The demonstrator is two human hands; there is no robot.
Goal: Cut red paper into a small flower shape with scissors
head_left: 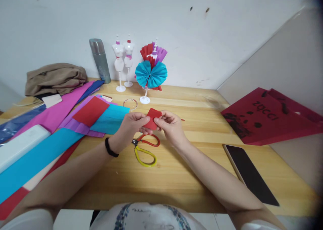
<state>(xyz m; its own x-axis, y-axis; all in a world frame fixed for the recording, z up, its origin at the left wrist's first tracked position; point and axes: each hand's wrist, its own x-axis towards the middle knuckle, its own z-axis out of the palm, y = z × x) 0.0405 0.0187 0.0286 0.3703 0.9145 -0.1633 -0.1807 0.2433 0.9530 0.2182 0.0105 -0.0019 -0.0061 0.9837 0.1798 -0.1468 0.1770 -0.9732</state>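
A small folded piece of red paper [152, 118] is held above the wooden table between both hands. My left hand [131, 124] pinches its left side, thumb on top, with a black band on the wrist. On the paper's right edge, my right hand [171, 125] closes thumb and fingers. Scissors [146, 151] with one red and one yellow handle lie just below the hands, their blades hidden under my left hand. Behind the hands stands a small white mannequin [144, 99] dressed in pleated red, purple and blue paper [151, 74].
Two bare mannequins [119, 62] and a flask [101, 60] stand at the back. Coloured paper sheets [47, 152], a white box [27, 144] and brown cloth [55, 78] lie left. A phone [252, 174] and red bag [270, 117] are right; a ring [130, 104] lies behind the hands.
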